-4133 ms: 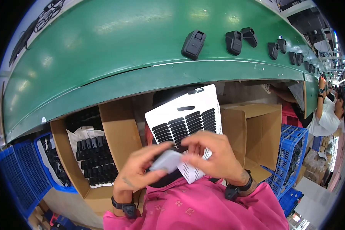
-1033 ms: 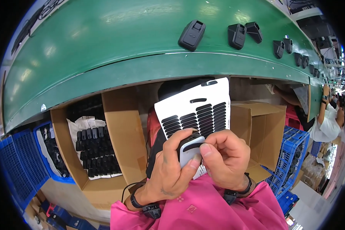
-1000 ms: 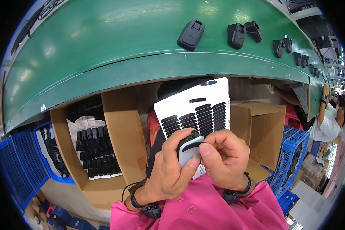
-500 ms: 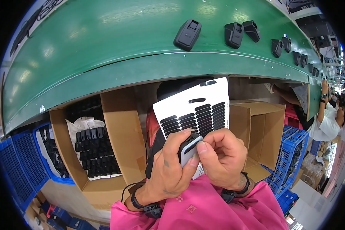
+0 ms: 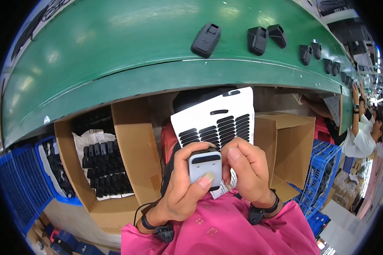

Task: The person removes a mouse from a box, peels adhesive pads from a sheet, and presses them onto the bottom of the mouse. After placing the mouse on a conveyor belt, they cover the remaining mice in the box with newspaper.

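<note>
My left hand grips a small rounded device with a pale grey-blue face, its thumb lying across the lower face. A black strip crosses the device's upper end, and another dark patch shows at its lower edge. Close beside the device's right edge, my right hand is curled with thumb and forefinger together; whatever they pinch, if anything, is hidden. Behind both hands lies a white sheet bearing columns of black oblong stickers; its lower part passes behind my hands.
Several black devices stand along the green bench. An open carton at left holds rows of black pieces; another carton stands at right, near a blue crate. A person works farther right.
The device has been turned so its pale face points up toward me. My right thumb and forefinger have come away from its upper edge to its right side.
</note>
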A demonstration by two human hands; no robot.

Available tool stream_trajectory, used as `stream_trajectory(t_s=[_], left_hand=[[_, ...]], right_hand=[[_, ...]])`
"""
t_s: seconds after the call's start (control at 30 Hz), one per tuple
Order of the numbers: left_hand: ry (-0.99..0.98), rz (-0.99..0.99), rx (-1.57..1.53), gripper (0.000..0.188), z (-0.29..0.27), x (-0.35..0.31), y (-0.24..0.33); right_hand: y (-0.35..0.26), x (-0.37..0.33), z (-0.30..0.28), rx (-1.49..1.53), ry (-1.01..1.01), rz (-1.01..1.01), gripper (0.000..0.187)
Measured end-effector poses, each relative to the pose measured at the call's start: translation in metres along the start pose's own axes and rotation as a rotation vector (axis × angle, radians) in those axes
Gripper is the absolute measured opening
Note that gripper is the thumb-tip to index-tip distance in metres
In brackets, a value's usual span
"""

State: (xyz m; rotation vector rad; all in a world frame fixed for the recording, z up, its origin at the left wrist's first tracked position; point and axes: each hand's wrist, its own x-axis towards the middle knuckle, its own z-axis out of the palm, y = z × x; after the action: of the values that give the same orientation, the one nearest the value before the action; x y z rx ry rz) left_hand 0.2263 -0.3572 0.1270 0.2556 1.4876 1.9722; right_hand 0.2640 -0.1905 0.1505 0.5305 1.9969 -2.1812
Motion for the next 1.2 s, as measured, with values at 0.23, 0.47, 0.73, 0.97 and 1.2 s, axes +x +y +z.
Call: stream_trajectory(t_s=[0.23,0.47,0.73,0.97,1.2], left_hand=[[-0.108,0.311,0.165,0.042,-0.017,0.011,-0.010],[0.257,0.294,0.224,0.056,-0.122,-0.027,-0.026],[1.523,-0.099,0.308,0.061,-0.388,-0.097,-0.122],[1.322,-0.155,1.299,0.050,-0.542,-0.143,-0.183],[1.266,-0.246,1.283,0.037,-0.557,-0.127,-0.221]], right_hand=[[0.006,0.003,0.013,-0.370,0.051,-0.158,0.026],[0.023,0.034,-0.032,-0.370,0.358,-0.032,0.022],[0.056,0.077,-0.220,0.550,0.378,0.190,0.071],[0.053,0.134,-0.209,0.333,0.926,0.178,0.059],[0.051,0.128,-0.209,0.289,0.810,0.206,0.059]])
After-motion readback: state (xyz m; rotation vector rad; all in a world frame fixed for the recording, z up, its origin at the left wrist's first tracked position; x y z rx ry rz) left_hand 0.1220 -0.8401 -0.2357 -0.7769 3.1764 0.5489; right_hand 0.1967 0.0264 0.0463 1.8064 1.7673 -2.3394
